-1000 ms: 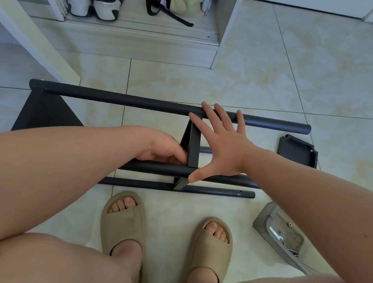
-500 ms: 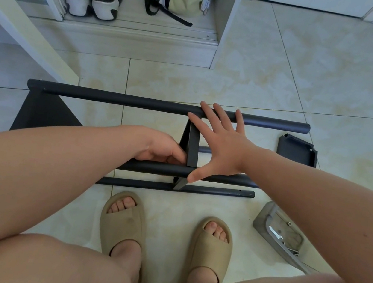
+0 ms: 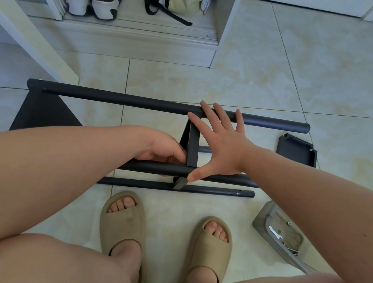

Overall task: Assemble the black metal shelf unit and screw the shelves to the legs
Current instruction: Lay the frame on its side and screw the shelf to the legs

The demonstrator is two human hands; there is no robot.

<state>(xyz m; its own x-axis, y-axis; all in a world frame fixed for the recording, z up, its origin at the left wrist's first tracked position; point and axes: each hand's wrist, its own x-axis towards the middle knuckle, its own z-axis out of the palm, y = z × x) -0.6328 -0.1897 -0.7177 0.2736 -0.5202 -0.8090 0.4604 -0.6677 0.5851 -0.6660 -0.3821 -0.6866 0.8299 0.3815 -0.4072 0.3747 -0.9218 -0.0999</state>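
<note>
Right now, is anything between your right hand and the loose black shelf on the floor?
Nothing visible. The right hand rests against the fitted shelf; only bare tile lies between it and the loose shelf.

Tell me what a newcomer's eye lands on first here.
The right hand, spread open across the middle shelf of the black shelf unit lying on its side on the tiled floor, centre frame. The left hand meets that shelf from the other side; tan slippers sit just below.
</note>
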